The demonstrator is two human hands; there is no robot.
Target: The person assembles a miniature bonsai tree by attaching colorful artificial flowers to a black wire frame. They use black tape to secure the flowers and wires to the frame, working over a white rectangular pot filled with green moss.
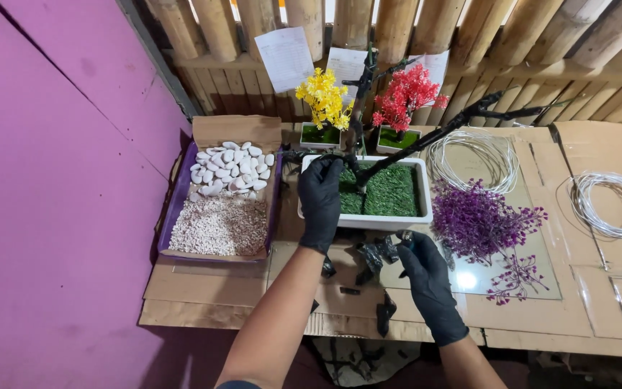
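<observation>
Left hand [320, 196], black-gloved, closed around base of dark bare tree trunk [368, 170] planted in white rectangular pot [390, 219] of green turf, table centre. Right hand [426, 277] (also gloved) curled shut over small dark tool, kind unclear, just below pot. Purple flower sprigs [478, 220] right; tray of white pebbles [226, 169] left.

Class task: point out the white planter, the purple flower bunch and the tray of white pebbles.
white planter [390, 219]: head view, front wall.
purple flower bunch [476, 220]: head view, middle of the blossoms.
tray of white pebbles [174, 209]: head view, purple left rim.
</observation>
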